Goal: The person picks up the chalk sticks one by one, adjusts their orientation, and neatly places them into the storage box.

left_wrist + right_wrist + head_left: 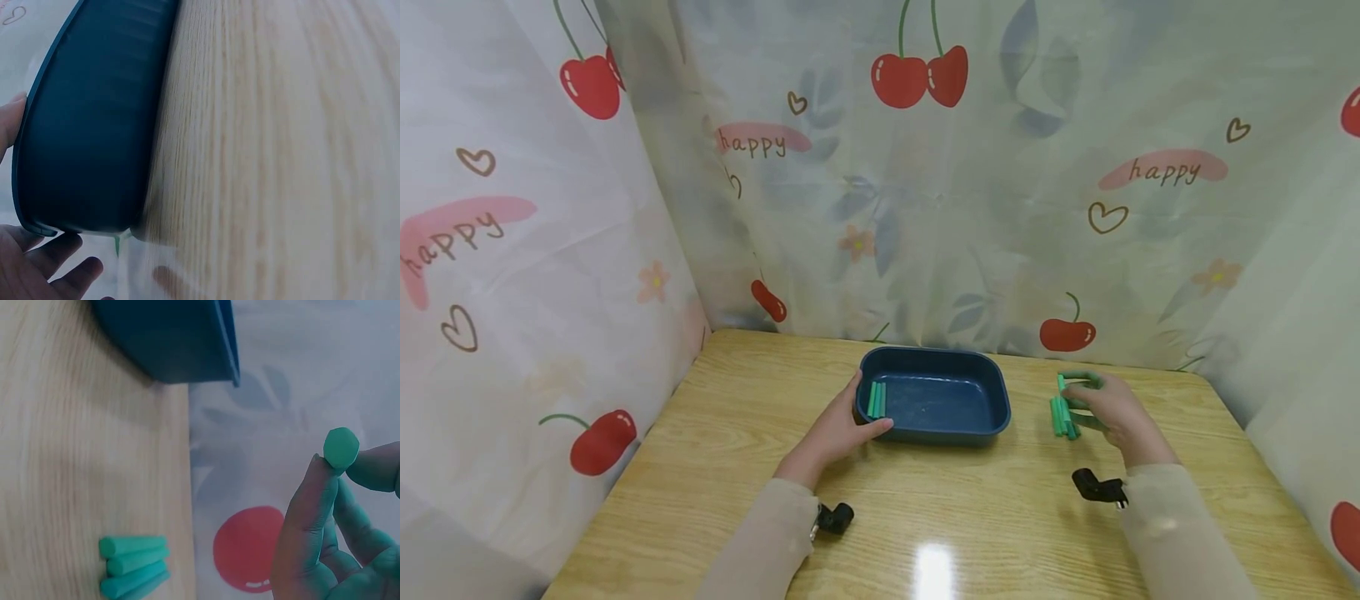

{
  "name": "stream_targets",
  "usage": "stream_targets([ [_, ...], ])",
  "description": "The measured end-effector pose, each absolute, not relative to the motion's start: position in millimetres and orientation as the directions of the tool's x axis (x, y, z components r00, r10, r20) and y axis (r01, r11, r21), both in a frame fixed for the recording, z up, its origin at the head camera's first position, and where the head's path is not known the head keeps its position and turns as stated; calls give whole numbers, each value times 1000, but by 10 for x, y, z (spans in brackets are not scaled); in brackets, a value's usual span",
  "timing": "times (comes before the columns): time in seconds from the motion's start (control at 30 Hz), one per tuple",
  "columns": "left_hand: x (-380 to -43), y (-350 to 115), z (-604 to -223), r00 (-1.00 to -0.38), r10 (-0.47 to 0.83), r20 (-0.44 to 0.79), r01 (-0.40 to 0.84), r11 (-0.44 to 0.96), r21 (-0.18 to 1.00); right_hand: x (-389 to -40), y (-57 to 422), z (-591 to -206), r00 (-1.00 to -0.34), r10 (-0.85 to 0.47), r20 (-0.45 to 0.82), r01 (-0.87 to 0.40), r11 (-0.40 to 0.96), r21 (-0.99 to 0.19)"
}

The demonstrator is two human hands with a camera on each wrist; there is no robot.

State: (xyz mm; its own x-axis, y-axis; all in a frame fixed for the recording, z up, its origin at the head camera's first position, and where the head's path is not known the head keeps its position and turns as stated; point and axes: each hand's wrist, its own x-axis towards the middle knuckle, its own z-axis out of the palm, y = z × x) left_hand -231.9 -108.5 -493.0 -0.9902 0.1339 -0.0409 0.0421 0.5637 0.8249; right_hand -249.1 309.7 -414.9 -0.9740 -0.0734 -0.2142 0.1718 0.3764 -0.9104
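A dark blue tub [940, 435] stands on the table, with several green chalk sticks [877, 401] lined up at its left end inside. My left hand [837, 429] grips that end, thumb on the near rim and fingers around the side; in the left wrist view fingers [53, 253] show at the tub's corner. To the right of the tub, my right hand [1112, 407] pinches one green chalk stick [341, 449] between thumb and fingertips, its end facing the camera. Below it, several more green chalk sticks [136, 562] lie side by side on the table. Green dust coats the right fingers.
The wood-grain table [970, 517] backs onto a printed curtain [955, 208] with cherries and hearts, which also hangs along both sides. A black camera mount [1099, 487] sticks out from the right wrist, and another mount [835, 518] from the left.
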Motion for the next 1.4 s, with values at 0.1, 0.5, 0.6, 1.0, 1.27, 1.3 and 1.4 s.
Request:
stream_targets([
  [0.1, -2325, -1083, -4929, -990, 136, -39, 46, 567, 822, -2495, 3024, -4095, -976, -80, -203, 164, 340, -926],
  [0.5, -2340, -1088, -4917, -990, 140, -29, 56, 565, 823, -2546, 2692, -3932, -978, -119, -170, 134, 263, -955],
  [0.6, -2341, -1087, -4917, -990, 140, -30, 55, 564, 824, -2566, 2595, -3912, -979, -126, -162, 128, 238, -963],
  [1.0, -2334, -1078, -4928, -990, 138, -40, 46, 566, 823, -2654, 2216, -3951, -977, -167, -133, 107, 154, -982],
  [1.27, -2327, -1083, -4929, -989, 144, -38, 49, 558, 829, -2724, 1963, -4014, -976, -154, -155, 139, 108, -984],
  [1.3, -2326, -1084, -4931, -989, 143, -38, 49, 557, 829, -2731, 1931, -4018, -976, -153, -157, 142, 105, -984],
  [1.4, -2327, -1086, -4939, -989, 140, -38, 47, 559, 828, -2755, 1849, -4032, -975, -156, -160, 145, 105, -984],
])
